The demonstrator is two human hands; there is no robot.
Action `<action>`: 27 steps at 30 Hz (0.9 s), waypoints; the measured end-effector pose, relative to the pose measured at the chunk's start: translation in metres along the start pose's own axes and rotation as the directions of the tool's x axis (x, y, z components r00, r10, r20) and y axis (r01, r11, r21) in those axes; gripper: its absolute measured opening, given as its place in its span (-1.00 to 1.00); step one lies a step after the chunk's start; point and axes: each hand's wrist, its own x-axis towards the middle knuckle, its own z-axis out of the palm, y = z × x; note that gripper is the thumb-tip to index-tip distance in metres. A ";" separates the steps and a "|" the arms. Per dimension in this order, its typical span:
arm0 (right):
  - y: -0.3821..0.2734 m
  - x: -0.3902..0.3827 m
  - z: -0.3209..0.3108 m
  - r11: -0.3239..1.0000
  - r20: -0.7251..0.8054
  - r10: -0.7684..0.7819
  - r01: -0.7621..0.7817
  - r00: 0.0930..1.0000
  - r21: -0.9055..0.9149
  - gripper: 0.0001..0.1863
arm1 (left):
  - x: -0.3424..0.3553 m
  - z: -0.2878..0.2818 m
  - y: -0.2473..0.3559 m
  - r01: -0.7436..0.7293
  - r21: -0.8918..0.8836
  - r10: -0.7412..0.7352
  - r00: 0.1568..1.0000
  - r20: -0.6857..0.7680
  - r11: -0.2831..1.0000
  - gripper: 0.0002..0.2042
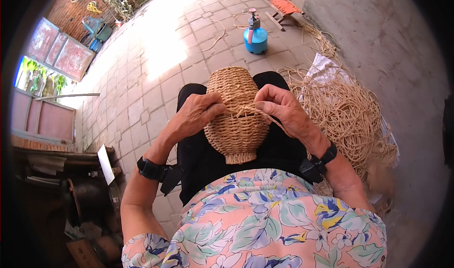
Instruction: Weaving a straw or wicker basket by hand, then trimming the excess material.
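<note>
A tan woven basket (236, 138) rests on my lap between my knees, its narrow foot toward me. Across its middle runs a raised braided strand, with a dark gap just below it. My left hand (201, 113) is closed, thumb and fingers pinching at the left end of that strand. On the other side, my right hand (286, 111) pinches a twisted straw cord (275, 121), whose tail hangs down beneath the fingers. What lies right under the fingertips is partly hidden. Both wrists wear black straps with small dark devices.
A big tangled heap of straw cord (347, 114) lies on white sheeting at my right. Ahead stand a blue pump sprayer (256, 40) and a folding stool (285, 7) with an orange seat. Dark clutter and a black pot (92, 202) are at my left. Paving bricks cover the ground.
</note>
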 end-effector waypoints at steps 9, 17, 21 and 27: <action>-0.035 -0.018 0.008 0.714 0.133 0.012 0.084 0.991 -0.695 -0.89 | -0.002 -0.001 -0.002 -0.006 -0.011 0.006 1.000 0.007 1.000 -0.70; -0.022 -0.036 -0.007 0.627 0.071 0.020 0.042 0.997 -0.777 -0.90 | -0.017 0.008 0.005 -0.050 0.130 0.061 0.995 -0.081 0.990 -0.77; -0.013 -0.044 -0.010 0.877 -0.065 0.038 -0.064 0.997 -0.476 -0.96 | -0.024 0.022 0.000 -0.031 0.128 0.050 0.988 -0.149 0.991 -0.79; -0.011 -0.048 0.000 0.990 0.049 -0.086 0.091 0.995 -0.110 -0.93 | -0.027 0.026 -0.006 -0.024 -0.003 0.023 0.981 -0.195 1.000 -0.81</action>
